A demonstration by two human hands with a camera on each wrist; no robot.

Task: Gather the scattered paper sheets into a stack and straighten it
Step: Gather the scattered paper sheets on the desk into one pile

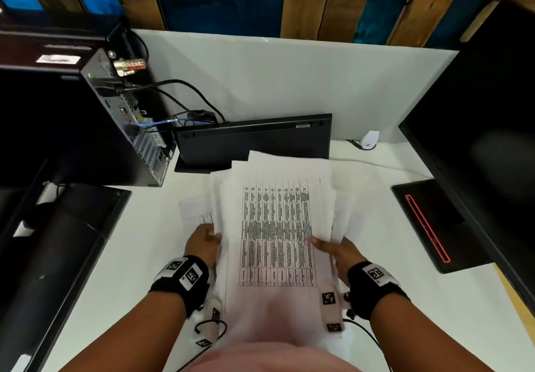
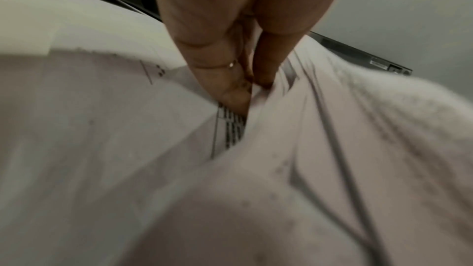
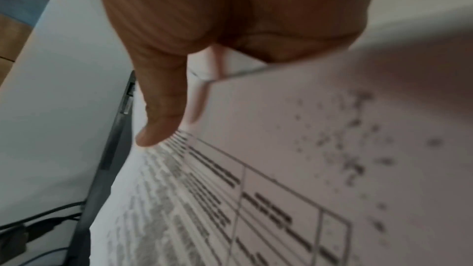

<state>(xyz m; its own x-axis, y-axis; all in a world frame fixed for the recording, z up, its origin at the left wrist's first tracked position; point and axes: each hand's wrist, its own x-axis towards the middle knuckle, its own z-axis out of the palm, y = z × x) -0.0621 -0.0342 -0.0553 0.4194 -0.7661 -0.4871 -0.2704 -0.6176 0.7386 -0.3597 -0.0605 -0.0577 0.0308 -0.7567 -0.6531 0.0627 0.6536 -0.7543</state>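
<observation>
Gathering mostly done; squaring pending.
Gripping the paper stack (image 1: 275, 226) by both side edges above the desk (image 1: 376, 241): left hand (image 1: 204, 241) and right hand (image 1: 337, 251) pinching; sheet edges fanning unevenly, one loose sheet (image 1: 194, 212) lying beneath.

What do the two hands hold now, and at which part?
Both grip the paper stack: left hand at its left long edge, right hand at its right long edge, thumb on the top sheet.
</observation>
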